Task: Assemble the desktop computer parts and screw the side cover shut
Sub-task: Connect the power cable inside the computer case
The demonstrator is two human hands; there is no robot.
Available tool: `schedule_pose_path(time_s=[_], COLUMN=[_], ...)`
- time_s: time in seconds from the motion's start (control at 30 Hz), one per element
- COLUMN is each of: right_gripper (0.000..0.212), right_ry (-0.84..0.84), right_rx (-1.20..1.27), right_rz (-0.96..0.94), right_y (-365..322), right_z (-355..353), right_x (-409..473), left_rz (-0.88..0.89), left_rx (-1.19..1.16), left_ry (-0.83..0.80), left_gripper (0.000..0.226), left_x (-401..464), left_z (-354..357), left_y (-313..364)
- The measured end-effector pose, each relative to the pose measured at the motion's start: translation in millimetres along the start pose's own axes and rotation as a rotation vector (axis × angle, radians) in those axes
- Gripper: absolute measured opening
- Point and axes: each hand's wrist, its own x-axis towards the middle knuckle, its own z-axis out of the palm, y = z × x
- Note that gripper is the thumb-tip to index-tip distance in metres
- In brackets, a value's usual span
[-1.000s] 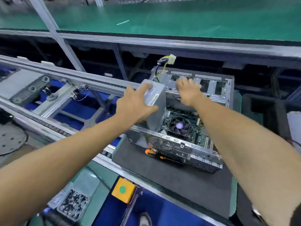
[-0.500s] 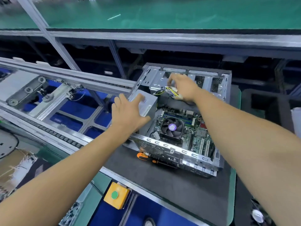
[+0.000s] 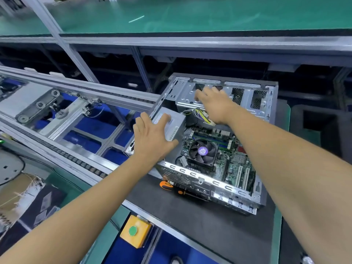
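An open metal computer case [image 3: 224,185] lies on its side on a dark mat [image 3: 200,221]. Inside it I see the motherboard with a black CPU fan [image 3: 202,151]. A grey power supply [image 3: 171,122] sits in the case's left rear corner. My left hand [image 3: 152,138] lies flat on the supply, fingers spread, thumb along its near edge. My right hand [image 3: 213,103] reaches over the drive bay, fingers extended against the metal. A bundle of yellow and black cables [image 3: 200,116] hangs just under its wrist.
An orange-handled screwdriver [image 3: 171,186] lies on the mat against the case's near wall. A yellow box with a green button [image 3: 135,231] sits below the bench edge. A conveyor frame [image 3: 80,119] runs along the left. A green shelf [image 3: 190,14] spans the back.
The power supply has gone down from a tilted, raised position into the case corner. The cable bundle dropped from above the case to inside it. My right hand moved to the drive bay.
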Motion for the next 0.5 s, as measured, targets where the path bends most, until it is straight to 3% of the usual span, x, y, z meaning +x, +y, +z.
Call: schedule_pose_path(time_s=[0.17,0.27,0.4,0.5], right_gripper=[0.079,0.082,0.084,0.088], right_ry=[-0.024,-0.045,-0.057,-0.051], right_rx=[-0.133,-0.208,-0.25,-0.245], right_rz=[-0.064,-0.122,-0.161,-0.149], right_y=[-1,-3,-2,-3], right_z=[2,1,2,2], right_x=[-4,-6,-8,-6], left_rz=[-0.04,0.177,0.443,0.528], left_rx=[-0.135,-0.077,-0.096,-0.038], left_ry=[0.023,-0.012,-0.259,-0.28], left_gripper=[0.052,0.059,0.085,0.07], left_x=[-1,11,42,52], left_z=[-1,-4,-12,-6], left_y=[-1,-5,-15,-17])
